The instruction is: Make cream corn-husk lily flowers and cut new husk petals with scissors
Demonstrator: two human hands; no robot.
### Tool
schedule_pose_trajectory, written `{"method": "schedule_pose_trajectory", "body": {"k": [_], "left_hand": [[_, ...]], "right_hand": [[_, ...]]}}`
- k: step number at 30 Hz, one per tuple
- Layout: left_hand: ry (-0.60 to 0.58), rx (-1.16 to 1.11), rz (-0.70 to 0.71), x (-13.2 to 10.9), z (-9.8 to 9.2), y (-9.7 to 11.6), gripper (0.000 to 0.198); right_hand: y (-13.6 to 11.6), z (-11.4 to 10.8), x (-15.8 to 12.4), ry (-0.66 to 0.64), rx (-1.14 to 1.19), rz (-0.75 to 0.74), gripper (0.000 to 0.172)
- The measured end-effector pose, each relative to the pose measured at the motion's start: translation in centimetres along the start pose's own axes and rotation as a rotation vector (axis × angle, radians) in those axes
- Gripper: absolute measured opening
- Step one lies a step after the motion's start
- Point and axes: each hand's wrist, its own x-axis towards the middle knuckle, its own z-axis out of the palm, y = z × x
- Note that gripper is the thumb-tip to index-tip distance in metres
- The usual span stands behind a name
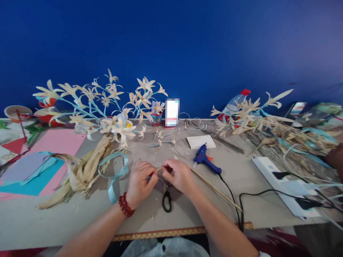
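My left hand (143, 182), with a red bead bracelet (126, 205) at the wrist, has thumb and fingers pinched together. My right hand (178, 175) is pinched close beside it. A thin straw-coloured piece (159, 169) shows between the fingertips, too small to name. Below the hands lie scissors (167, 202), their black handle toward me and the blades partly hidden. From behind my right hand a thin straw-coloured stick (217, 189) slants to the lower right; whether I hold it I cannot tell. Right of that hand lies a blue glue gun (206, 161). Light blue ribbon (113, 192) curls left of my left hand.
Pale husk flowers on blue stems (91, 103) stand at the back left, more flowers (246, 114) at the right. Dried corn husks (88, 171) and coloured paper (57, 175) lie left. A phone (172, 112), white card (200, 141) and corded power strip (281, 189) are on the table.
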Motion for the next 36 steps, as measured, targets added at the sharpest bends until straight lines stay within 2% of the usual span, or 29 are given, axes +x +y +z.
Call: {"method": "schedule_pose_trajectory", "body": {"k": [4, 7, 10, 12, 15, 18, 21, 23, 25, 28, 31, 36], "left_hand": [[0.051, -0.016, -0.006, -0.1, 0.0, -0.3, 0.019], [0.053, -0.015, -0.007, -0.2, 0.0, -0.4, 0.018], [0.033, -0.013, -0.008, -0.2, 0.0, -0.3, 0.018], [0.032, -0.013, -0.007, -0.1, 0.0, -0.3, 0.018], [0.047, -0.014, -0.002, -0.1, 0.0, -0.2, 0.018], [0.064, -0.011, -0.006, -0.1, -0.1, -0.3, 0.018], [0.052, -0.014, -0.008, -0.1, -0.1, -0.3, 0.018], [0.046, -0.016, -0.008, -0.1, -0.1, -0.3, 0.018], [0.041, -0.015, -0.012, -0.1, -0.1, -0.3, 0.018], [-0.011, -0.033, -0.032, 0.0, -0.2, -0.1, 0.014], [-0.059, -0.061, -0.049, 0.0, -0.1, 0.1, 0.008], [-0.035, -0.032, -0.033, -0.1, 0.2, 0.1, 0.016]], "right_hand": [[0.8, -1.4, 0.0, 0.125, 0.015, 0.051, 0.009], [-0.3, -1.2, -0.1, 0.052, 0.079, -0.007, 0.009], [-1.2, -0.3, -0.2, -0.006, 0.021, -0.026, 0.006], [-0.9, 0.0, -0.1, -0.011, -0.024, -0.028, 0.003], [0.5, -0.6, 0.0, 0.086, -0.053, 0.008, 0.005], [1.1, -1.6, 0.1, 0.181, 0.027, 0.046, 0.008], [0.2, -1.7, 0.0, 0.045, 0.139, -0.006, 0.009], [-0.7, -1.2, -0.1, -0.018, 0.116, -0.026, 0.008], [-1.1, -0.6, -0.2, 0.001, 0.06, -0.035, 0.002], [-1.1, -0.1, -0.3, 0.056, 0.006, -0.08, 0.008], [-0.9, 0.0, -0.4, 0.079, -0.059, -0.148, 0.007], [-1.1, 0.1, -0.6, 0.072, -0.169, -0.247, 0.009]]}}
